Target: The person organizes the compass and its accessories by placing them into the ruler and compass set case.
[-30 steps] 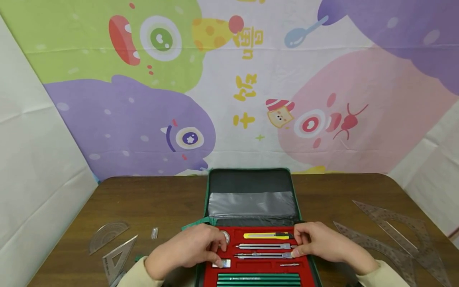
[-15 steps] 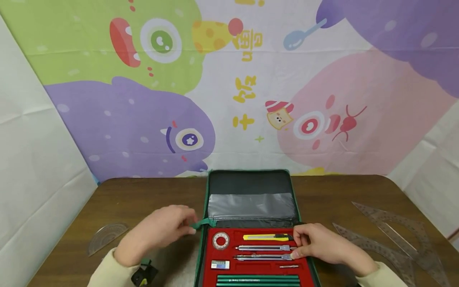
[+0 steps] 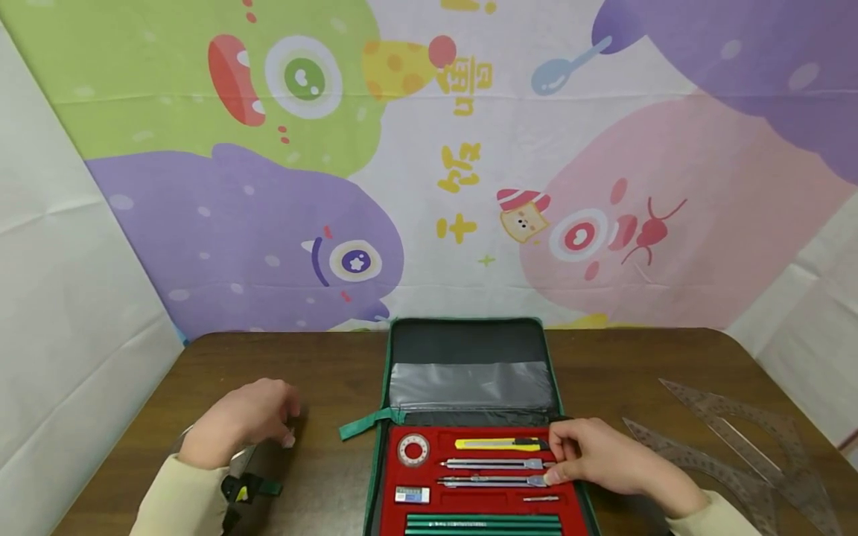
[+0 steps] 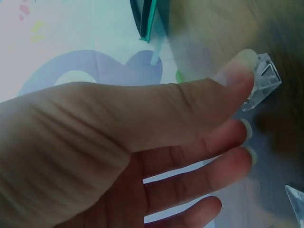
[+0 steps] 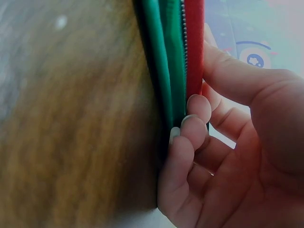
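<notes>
My left hand (image 3: 244, 417) is over the left of the table, pinching a small clear plastic box (image 4: 267, 81) at its thumb tip; the index finger is mostly hidden behind the thumb. My right hand (image 3: 596, 461) grips the right edge of an open green zip case (image 3: 472, 341), thumb on the red tray (image 5: 194, 47) and fingers curled at the zipped side. In that tray lie a round ring-shaped dial (image 3: 413, 450), a yellow utility knife (image 3: 499, 444), two compasses, an eraser (image 3: 412, 495), a small metal piece (image 3: 540, 499) and green pencils (image 3: 482, 523).
Clear drawing rulers (image 3: 744, 447) lie at the right of the table (image 3: 322, 365). A green strap (image 3: 365, 424) sticks out from the case's left side. Behind the table hangs a cartoon-printed cloth (image 3: 429, 283). My left forearm covers things at the left.
My left hand has left the case's tray, passed the green strap and moved left to the small clear plastic box. My right hand has stayed at the case's edge.
</notes>
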Motion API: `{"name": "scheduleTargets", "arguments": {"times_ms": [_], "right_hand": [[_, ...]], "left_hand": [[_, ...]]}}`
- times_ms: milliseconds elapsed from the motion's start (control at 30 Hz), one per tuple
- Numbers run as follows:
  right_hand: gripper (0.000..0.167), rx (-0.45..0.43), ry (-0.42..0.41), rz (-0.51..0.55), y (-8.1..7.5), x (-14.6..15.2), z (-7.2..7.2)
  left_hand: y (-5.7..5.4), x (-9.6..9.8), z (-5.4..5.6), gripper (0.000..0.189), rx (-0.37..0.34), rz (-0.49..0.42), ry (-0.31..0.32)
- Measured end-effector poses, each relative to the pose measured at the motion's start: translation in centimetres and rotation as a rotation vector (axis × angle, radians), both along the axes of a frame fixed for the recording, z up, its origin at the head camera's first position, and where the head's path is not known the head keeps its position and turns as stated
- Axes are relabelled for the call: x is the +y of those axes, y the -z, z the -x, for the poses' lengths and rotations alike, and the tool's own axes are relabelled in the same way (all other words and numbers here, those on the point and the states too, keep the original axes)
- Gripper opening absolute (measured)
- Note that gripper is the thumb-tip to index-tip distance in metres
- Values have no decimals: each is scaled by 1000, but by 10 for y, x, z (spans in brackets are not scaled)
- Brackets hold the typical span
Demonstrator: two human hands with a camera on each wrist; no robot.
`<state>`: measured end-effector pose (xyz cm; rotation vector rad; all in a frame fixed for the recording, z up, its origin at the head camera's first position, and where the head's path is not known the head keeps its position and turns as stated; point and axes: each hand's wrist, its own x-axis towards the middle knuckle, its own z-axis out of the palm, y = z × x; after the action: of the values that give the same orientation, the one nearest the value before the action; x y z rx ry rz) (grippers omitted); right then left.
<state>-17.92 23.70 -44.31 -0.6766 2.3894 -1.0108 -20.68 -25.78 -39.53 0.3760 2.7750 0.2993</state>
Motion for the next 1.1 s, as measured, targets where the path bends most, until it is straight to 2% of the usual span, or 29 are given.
{"name": "scheduleTargets", "arguments": {"times_ms": [300, 533, 667, 767, 833, 900, 1033, 1100], "right_hand": [[33, 15, 7, -19, 0, 0, 1], [32, 14, 6, -28, 1, 0, 1], [31, 11, -2, -18, 1, 0, 1], [31, 14, -5, -16, 0, 0, 1], [32, 20, -6, -17, 1, 0, 1], [32, 25, -3, -24, 1, 1, 1], [33, 16, -3, -11, 1, 0, 1], [33, 8, -2, -2, 1, 0, 0]], "left_hand": [[4, -3, 3, 26, -34, -25, 7], [6, -3, 1, 29, -67, -86, 29], [6, -2, 2, 29, -65, -156, 97], [4, 2, 3, 24, -55, -267, 172], [3, 8, 4, 18, -29, -343, 223], [3, 17, 5, 13, 47, -397, 296], [6, 39, 4, 9, 218, -470, 398], [7, 52, 2, 10, 259, -509, 429]]}}
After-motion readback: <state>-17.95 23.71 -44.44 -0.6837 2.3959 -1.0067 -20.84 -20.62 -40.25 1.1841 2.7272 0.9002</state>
